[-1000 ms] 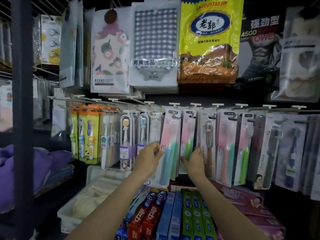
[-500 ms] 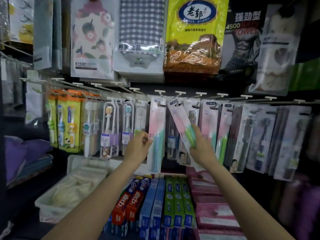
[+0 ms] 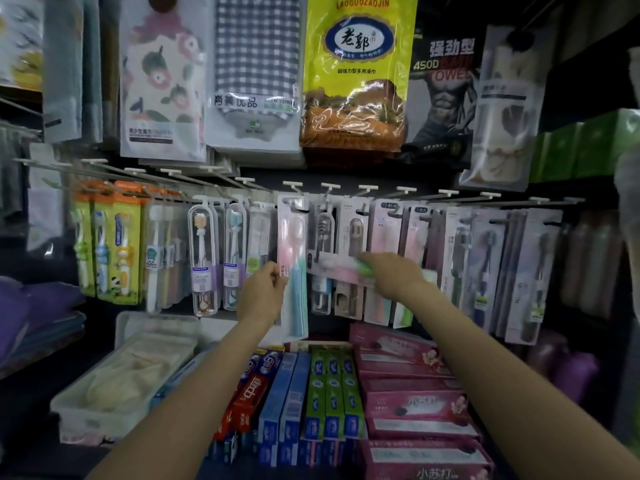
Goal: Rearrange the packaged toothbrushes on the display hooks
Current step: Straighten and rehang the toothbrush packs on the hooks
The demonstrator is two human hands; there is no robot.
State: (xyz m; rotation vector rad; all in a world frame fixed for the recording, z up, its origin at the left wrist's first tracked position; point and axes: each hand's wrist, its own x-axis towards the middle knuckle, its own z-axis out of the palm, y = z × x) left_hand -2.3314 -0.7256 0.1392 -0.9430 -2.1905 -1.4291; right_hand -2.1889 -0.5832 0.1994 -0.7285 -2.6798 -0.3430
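Left hand pinches 1 hanging pink toothbrush pack; right hand, at 3 o'clock, holds 1 unhooked sideways pack, which risks snagging neighbouring packs.

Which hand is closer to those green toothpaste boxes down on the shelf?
Hard to call. The green toothpaste boxes sit below and between both; left hand is up-left, right hand up-right.

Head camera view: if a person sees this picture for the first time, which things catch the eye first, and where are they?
The yellow package hanging top centre stands out most. Below it, in the middle of the hook row, the left hand holds a hanging pink toothbrush pack, while the right hand holds another pink pack turned sideways, off its hook. Red, blue, green and pink toothpaste boxes fill the shelf underneath.
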